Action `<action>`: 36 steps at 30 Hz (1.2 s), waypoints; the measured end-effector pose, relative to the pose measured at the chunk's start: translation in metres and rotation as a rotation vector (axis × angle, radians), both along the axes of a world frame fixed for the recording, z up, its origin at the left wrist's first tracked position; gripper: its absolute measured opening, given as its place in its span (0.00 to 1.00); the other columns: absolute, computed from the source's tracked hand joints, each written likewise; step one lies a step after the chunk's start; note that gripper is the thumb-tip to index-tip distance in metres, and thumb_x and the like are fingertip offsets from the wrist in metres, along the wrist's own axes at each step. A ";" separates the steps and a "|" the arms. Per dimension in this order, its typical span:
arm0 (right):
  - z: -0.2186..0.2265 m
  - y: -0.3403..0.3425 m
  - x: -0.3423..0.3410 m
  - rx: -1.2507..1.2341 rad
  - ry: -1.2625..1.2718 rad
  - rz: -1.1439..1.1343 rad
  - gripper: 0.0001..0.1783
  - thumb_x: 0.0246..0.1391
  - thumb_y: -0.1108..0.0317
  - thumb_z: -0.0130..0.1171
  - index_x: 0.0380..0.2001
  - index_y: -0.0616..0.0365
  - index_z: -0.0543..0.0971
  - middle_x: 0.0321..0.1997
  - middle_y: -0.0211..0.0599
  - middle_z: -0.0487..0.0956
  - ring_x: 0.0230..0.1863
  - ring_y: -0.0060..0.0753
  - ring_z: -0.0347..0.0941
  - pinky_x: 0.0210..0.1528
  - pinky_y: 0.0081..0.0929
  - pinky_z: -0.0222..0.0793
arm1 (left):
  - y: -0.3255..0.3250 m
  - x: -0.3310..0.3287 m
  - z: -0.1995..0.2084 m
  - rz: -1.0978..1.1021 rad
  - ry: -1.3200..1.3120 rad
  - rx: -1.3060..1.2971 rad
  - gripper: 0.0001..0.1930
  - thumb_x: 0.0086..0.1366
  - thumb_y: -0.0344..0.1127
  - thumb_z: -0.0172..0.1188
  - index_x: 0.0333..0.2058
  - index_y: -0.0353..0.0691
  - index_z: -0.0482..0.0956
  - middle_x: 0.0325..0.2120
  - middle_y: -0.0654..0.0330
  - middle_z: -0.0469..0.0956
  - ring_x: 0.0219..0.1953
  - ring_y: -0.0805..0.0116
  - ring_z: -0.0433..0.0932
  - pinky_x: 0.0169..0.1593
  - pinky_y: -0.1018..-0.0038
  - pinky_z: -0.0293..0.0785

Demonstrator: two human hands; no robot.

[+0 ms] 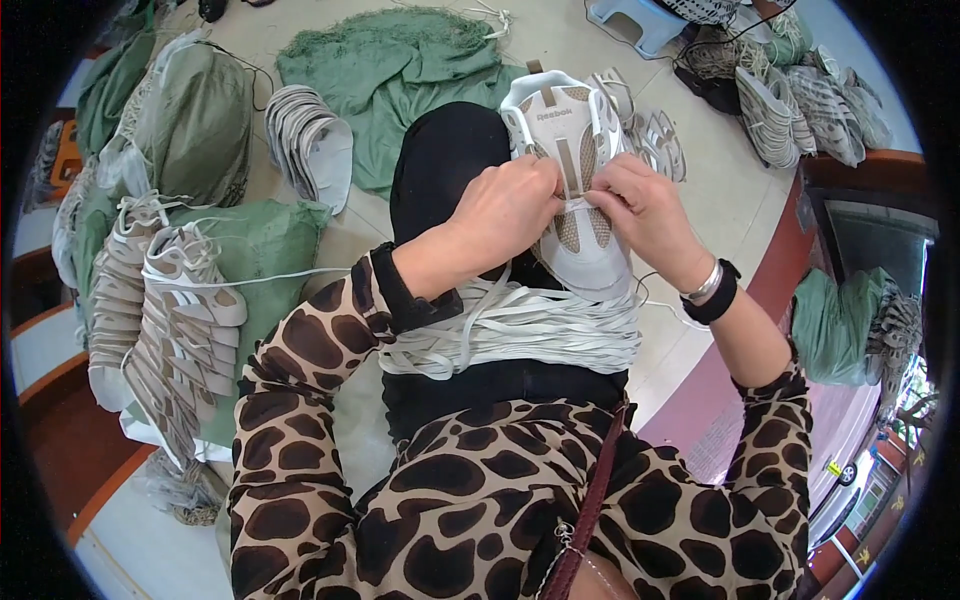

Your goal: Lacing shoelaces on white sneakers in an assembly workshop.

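A white and beige shoe upper (575, 170) lies on my lap, toe end pointing toward me. My left hand (505, 210) pinches a white lace at the upper's eyelets on its left side. My right hand (645, 210) grips the same lace on the right side, a watch and a bracelet on its wrist. A bundle of white flat laces (520, 325) lies across my black trousers just below the upper. My forearms wear brown spotted sleeves.
Rows of laced shoe uppers (160, 320) are stacked at my left on a green sack (270, 240). Another stack (310, 140) lies ahead on the tile floor by a green cloth (400, 60). More uppers (800, 100) sit at the right, and a blue stool (640, 20) stands beyond.
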State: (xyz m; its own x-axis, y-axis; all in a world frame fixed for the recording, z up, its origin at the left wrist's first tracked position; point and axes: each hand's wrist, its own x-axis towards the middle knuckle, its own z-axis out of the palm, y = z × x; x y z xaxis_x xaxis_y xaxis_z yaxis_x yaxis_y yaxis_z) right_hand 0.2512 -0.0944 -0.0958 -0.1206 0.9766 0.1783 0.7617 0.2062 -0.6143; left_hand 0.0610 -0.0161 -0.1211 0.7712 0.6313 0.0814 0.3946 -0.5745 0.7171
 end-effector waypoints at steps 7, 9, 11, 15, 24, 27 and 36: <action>0.014 0.011 0.017 -0.111 -0.297 0.282 0.07 0.48 0.77 0.54 0.33 0.61 0.70 0.32 0.42 0.69 0.32 0.47 0.73 0.34 0.37 0.71 | -0.001 0.000 0.001 -0.004 -0.014 0.017 0.08 0.54 0.31 0.63 0.31 0.35 0.74 0.27 0.50 0.77 0.31 0.50 0.79 0.34 0.61 0.74; 0.013 0.011 0.017 -0.112 -0.363 0.347 0.08 0.48 0.77 0.53 0.34 0.61 0.69 0.33 0.42 0.69 0.33 0.47 0.73 0.35 0.37 0.71 | 0.001 0.000 0.001 -0.004 -0.005 0.009 0.08 0.54 0.31 0.63 0.31 0.35 0.74 0.27 0.50 0.77 0.31 0.50 0.79 0.34 0.61 0.74; 0.007 0.010 0.017 -0.022 -0.398 0.369 0.09 0.48 0.76 0.53 0.34 0.61 0.68 0.34 0.42 0.68 0.33 0.45 0.72 0.34 0.36 0.71 | 0.002 0.000 0.002 -0.008 0.015 0.004 0.09 0.54 0.31 0.63 0.31 0.34 0.74 0.27 0.50 0.77 0.32 0.50 0.79 0.34 0.60 0.74; -0.001 0.012 0.017 0.078 -0.369 0.359 0.10 0.46 0.75 0.54 0.34 0.60 0.68 0.34 0.41 0.68 0.34 0.43 0.72 0.34 0.35 0.71 | 0.002 0.000 0.002 -0.018 0.029 -0.022 0.09 0.54 0.31 0.62 0.31 0.33 0.74 0.27 0.49 0.78 0.32 0.49 0.79 0.35 0.61 0.74; 0.005 -0.001 0.002 0.137 -0.383 0.294 0.09 0.46 0.77 0.58 0.32 0.60 0.71 0.32 0.40 0.70 0.33 0.44 0.70 0.34 0.34 0.67 | -0.001 0.000 0.001 -0.009 0.003 -0.045 0.09 0.55 0.31 0.62 0.32 0.34 0.75 0.28 0.49 0.78 0.33 0.50 0.79 0.35 0.62 0.75; 0.003 -0.014 -0.002 0.015 -0.248 0.053 0.05 0.51 0.75 0.55 0.32 0.61 0.71 0.31 0.41 0.70 0.32 0.43 0.72 0.34 0.35 0.69 | -0.001 -0.002 0.004 -0.010 0.009 -0.056 0.09 0.55 0.32 0.63 0.33 0.34 0.74 0.28 0.50 0.78 0.32 0.51 0.79 0.35 0.62 0.75; 0.004 -0.019 -0.004 -0.096 0.065 -0.170 0.05 0.50 0.73 0.60 0.31 0.62 0.75 0.28 0.42 0.74 0.31 0.44 0.73 0.33 0.33 0.68 | 0.001 -0.001 0.003 -0.034 -0.019 -0.040 0.10 0.55 0.31 0.63 0.33 0.34 0.74 0.26 0.51 0.78 0.29 0.53 0.79 0.32 0.63 0.74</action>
